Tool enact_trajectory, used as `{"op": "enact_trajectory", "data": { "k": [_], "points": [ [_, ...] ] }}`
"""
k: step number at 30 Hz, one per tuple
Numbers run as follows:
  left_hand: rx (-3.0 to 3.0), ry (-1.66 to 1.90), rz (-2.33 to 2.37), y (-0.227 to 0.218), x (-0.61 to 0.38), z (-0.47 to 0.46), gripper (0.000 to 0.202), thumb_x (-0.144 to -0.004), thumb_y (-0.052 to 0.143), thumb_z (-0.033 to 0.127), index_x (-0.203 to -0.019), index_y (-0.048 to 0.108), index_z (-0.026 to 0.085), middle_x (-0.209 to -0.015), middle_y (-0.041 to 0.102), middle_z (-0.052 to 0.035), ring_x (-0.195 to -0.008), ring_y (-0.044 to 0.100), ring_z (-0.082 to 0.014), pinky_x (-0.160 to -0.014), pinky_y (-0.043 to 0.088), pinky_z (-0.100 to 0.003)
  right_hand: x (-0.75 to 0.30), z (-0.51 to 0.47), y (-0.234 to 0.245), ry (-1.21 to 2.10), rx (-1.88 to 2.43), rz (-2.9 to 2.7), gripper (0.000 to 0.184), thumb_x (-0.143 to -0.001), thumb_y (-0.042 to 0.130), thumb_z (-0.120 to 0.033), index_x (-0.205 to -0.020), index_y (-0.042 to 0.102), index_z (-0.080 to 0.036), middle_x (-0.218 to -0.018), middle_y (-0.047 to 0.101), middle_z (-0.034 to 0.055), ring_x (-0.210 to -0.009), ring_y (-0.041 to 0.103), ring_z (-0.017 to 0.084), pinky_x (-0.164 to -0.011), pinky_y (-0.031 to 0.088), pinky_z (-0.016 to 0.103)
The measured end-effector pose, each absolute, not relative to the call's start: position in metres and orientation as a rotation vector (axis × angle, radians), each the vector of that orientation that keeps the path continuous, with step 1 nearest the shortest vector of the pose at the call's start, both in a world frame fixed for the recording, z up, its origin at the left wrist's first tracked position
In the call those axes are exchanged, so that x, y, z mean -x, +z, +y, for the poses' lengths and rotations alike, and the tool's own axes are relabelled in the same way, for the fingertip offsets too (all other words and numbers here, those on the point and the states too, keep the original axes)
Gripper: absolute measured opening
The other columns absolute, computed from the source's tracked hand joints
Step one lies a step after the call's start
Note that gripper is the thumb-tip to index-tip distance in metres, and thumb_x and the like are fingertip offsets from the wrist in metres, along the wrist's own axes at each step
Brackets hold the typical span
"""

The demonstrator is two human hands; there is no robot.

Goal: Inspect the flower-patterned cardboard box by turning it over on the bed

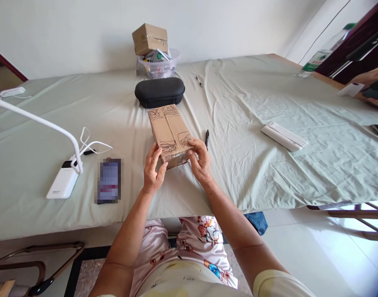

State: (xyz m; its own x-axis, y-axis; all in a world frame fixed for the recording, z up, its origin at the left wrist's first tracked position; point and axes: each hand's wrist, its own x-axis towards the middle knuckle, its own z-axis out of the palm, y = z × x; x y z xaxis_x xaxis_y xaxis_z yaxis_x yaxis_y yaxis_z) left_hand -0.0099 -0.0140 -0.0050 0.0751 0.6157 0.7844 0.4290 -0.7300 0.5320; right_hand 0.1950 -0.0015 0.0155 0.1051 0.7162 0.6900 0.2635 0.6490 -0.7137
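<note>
A small brown cardboard box [168, 128] with black scribbles and a tape seam lies on the cloth-covered table [253, 165] in front of me. My left hand [152, 170] grips its near left corner, fingers curled on the edge. My right hand [200, 160] holds the near right corner, thumb on top and fingers wrapped round the side. A black marker pen [206, 138] lies just right of the box, close to my right hand.
A black oval case [159, 91] sits behind the box; further back stands a clear tub [159, 66] with another carton [150, 38] on top. Left: phone [109, 180], white power bank [62, 181] with cable, lamp arm [37, 120]. Right: white flat object [284, 136], another person's hand [370, 82].
</note>
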Motion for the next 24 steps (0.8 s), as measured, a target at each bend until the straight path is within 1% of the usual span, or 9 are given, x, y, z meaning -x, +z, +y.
{"op": "enact_trajectory", "data": {
  "k": [3,5,10,14,17,21,23,24],
  "points": [
    [-2.172,1.743,1.086,-0.0053,0.0089,-0.0141,0.06,-0.105,0.062,0.027,-0.161,0.044,0.031,-0.166,0.048,-0.0139,-0.153,0.05,-0.0266,-0.122,0.052,-0.044,-0.1953,-0.0032,0.0168,0.397,0.887,-1.488,0.031,-0.106,0.06,-0.044,-0.132,0.061,-0.027,-0.141,0.063,0.0126,-0.135,0.06,0.027,-0.109,0.053,0.045],
    [-2.167,1.751,1.093,-0.0056,0.008,-0.0141,0.058,-0.105,0.062,0.027,-0.16,0.045,0.03,-0.165,0.049,-0.0146,-0.153,0.051,-0.0265,-0.12,0.053,-0.044,-0.1956,-0.0035,0.017,0.381,0.892,-1.494,0.03,-0.106,0.06,-0.043,-0.132,0.061,-0.027,-0.14,0.063,0.0125,-0.136,0.06,0.027,-0.111,0.052,0.046],
    [-2.146,1.752,1.106,-0.006,0.0067,-0.0141,0.058,-0.104,0.062,0.027,-0.16,0.046,0.029,-0.164,0.05,-0.0153,-0.152,0.051,-0.0261,-0.119,0.054,-0.043,-0.1954,-0.0024,0.0162,0.359,0.88,-1.492,0.027,-0.106,0.06,-0.039,-0.131,0.062,-0.027,-0.139,0.064,0.0123,-0.132,0.062,0.026,-0.1,0.055,0.041],
    [-2.146,1.749,1.087,-0.0043,0.0071,-0.0149,0.061,-0.103,0.063,0.022,-0.161,0.044,0.031,-0.165,0.049,-0.014,-0.153,0.051,-0.0259,-0.119,0.054,-0.042,-0.195,-0.003,0.0168,0.367,0.917,-1.487,0.029,-0.106,0.061,-0.042,-0.13,0.062,-0.026,-0.136,0.065,0.013,-0.133,0.062,0.027,-0.098,0.056,0.041],
    [-2.142,1.751,1.096,-0.004,0.0064,-0.0159,0.061,-0.103,0.064,0.022,-0.16,0.045,0.031,-0.164,0.05,-0.0137,-0.152,0.052,-0.0264,-0.117,0.056,-0.042,-0.1952,-0.0035,0.0171,0.371,0.946,-1.484,0.03,-0.106,0.06,-0.044,-0.129,0.062,-0.025,-0.136,0.066,0.0135,-0.133,0.062,0.028,-0.097,0.057,0.041],
    [-2.038,1.752,1.157,-0.0074,0.003,-0.0172,0.059,-0.103,0.063,0.031,-0.159,0.045,0.027,-0.158,0.056,-0.0158,-0.144,0.059,-0.027,-0.104,0.062,-0.036,-0.1963,-0.0031,0.0167,0.363,0.929,-1.488,0.029,-0.106,0.06,-0.044,-0.129,0.062,-0.026,-0.136,0.065,0.0128,-0.132,0.063,0.026,-0.094,0.057,0.04],
    [-1.947,1.705,1.232,-0.0096,0.0012,-0.0168,0.067,-0.102,0.065,0.04,-0.162,0.041,0.023,-0.156,0.057,-0.0186,-0.141,0.062,-0.0289,-0.102,0.063,-0.038,-0.197,-0.0033,0.0168,0.358,0.926,-1.494,0.031,-0.105,0.063,-0.045,-0.13,0.062,-0.027,-0.137,0.065,0.0127,-0.131,0.063,0.027,-0.096,0.057,0.04],
    [-1.914,1.668,1.279,-0.0105,0.0008,-0.0162,0.073,-0.099,0.067,0.045,-0.162,0.039,0.021,-0.156,0.057,-0.0201,-0.141,0.061,-0.0307,-0.104,0.062,-0.04,-0.1971,-0.0034,0.0169,0.357,0.919,-1.499,0.032,-0.104,0.065,-0.045,-0.13,0.062,-0.027,-0.137,0.065,0.0124,-0.131,0.063,0.027,-0.098,0.057,0.041]
  ]
}}
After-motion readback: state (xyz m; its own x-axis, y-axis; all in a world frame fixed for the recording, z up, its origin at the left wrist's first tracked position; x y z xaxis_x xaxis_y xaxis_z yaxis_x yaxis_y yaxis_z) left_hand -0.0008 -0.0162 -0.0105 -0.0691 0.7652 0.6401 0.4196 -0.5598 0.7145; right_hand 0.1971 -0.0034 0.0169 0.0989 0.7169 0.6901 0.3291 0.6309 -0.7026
